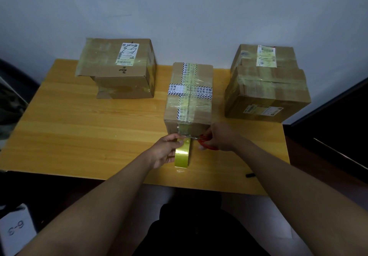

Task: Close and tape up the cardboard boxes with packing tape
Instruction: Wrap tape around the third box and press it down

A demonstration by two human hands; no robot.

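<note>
A closed cardboard box (pixel 189 96) stands mid-table, with clear tape running along its top and down its near face. My left hand (pixel 166 150) grips a yellowish roll of packing tape (pixel 182 155) just in front of the box; a strip of tape stretches from the roll up to the box's near face. Red-handled scissors (pixel 206 143) are held in my right hand (pixel 219 137), and their blades meet the stretched strip right beside the roll.
Two taped boxes (pixel 117 66) are stacked at the back left of the wooden table (pixel 79 126). Another taped stack (pixel 266 88) stands at the back right. A small black object (pixel 250 175) lies near the table's front right edge. A white wall rises behind.
</note>
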